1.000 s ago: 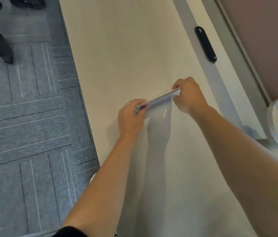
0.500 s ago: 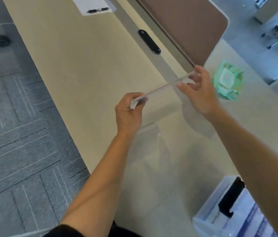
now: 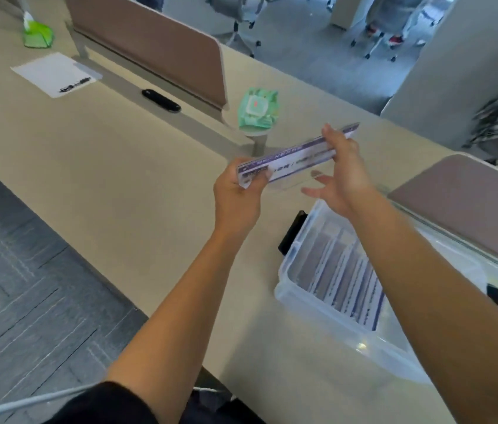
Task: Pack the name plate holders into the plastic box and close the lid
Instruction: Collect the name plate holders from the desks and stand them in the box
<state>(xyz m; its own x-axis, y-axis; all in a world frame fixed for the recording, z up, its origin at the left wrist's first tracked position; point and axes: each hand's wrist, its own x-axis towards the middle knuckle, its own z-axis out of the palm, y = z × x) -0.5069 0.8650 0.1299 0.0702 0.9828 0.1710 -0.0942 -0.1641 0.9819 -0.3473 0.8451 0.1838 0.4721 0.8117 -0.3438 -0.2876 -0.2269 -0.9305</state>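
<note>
A long clear name plate holder (image 3: pixel 295 156) with a purple-and-white printed card is in the air above the beige desk. My left hand (image 3: pixel 237 194) grips its left end. My right hand (image 3: pixel 344 175) touches its right part with fingers spread, thumb over the top edge. Below and to the right, the clear plastic box (image 3: pixel 306 296) stands open on the desk, with several name plate holders (image 3: pixel 348 276) standing in rows inside. A black latch (image 3: pixel 292 232) hangs on the box's left end. My right forearm covers part of the box.
A green wet-wipe pack (image 3: pixel 258 110) lies behind the held holder. Brown desk dividers (image 3: pixel 149 47) stand at the back and at the right (image 3: pixel 468 206). A white sheet (image 3: pixel 53 73) with a pen, a green tissue box (image 3: pixel 38 35) and a black cable port (image 3: pixel 161 100) are far left. The desk's front edge drops to grey carpet.
The view has swung right and the box is now in full view. Both hands carried the holder to the right, toward the box, and tilted it so its printed face shows.
</note>
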